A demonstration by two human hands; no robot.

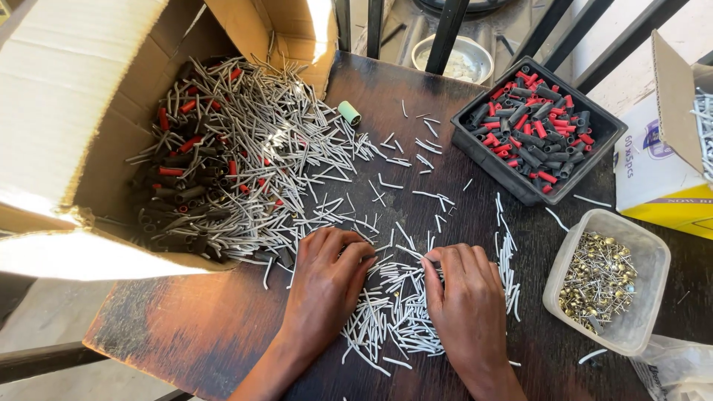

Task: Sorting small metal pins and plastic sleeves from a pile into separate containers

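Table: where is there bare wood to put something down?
Bare wood shows on the table at the near left corner, between the cardboard box and the left hand, and in a smaller patch behind the green cap. The middle is crowded with white tubes; the right holds the black tray and clear tub.

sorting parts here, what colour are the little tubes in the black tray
Red and dark grey-black, mixed together in the black tray; the head view shows it.

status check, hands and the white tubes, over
Left hand and right hand flat on white tubes, sorting. Nothing gripped that shows. Black tray apart.
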